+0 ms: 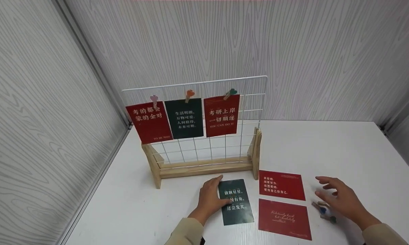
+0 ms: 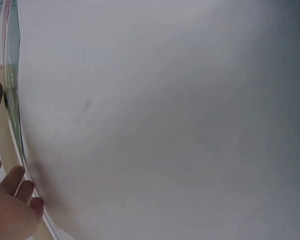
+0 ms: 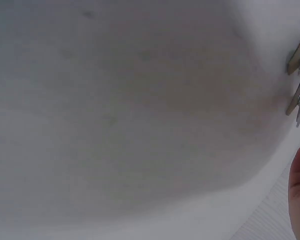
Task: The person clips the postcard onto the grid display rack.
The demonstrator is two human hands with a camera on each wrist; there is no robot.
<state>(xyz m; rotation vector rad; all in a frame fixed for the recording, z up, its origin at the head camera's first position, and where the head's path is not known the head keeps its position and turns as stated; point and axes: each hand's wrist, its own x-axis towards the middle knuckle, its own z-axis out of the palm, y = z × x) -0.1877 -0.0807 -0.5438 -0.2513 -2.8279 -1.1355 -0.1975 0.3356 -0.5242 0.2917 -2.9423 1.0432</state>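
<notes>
Resting at the left edge of a dark green rectangular card with white lettering [image 1: 240, 216], the left hand [image 1: 209, 197] lies with thumb and fingers spread wide, the thumb over the card's face. That card lies flat on the white tabletop [image 1: 327, 146], in front of a white wire grid [image 1: 195, 83] in a pale wooden stand [image 1: 206, 169]. The right hand [image 1: 342, 197] hovers with loose, parted fingers above a small cluster of wooden clips with coloured decorations [image 1: 323, 211], seemingly gripping nothing. Between the card and the clips lie 2 red rectangular cards, the upper [image 1: 281, 185] and the lower [image 1: 272, 224]. On the grid, 3 heart-topped clips hold 2 red cards and 1 green card side by side.

The step in hand looks like taking up the 4th card for the grid along with its clip. The next move seems to call for lifting the green card by its edge on the left, and for pinching a single clip out of the cluster on the right
</notes>
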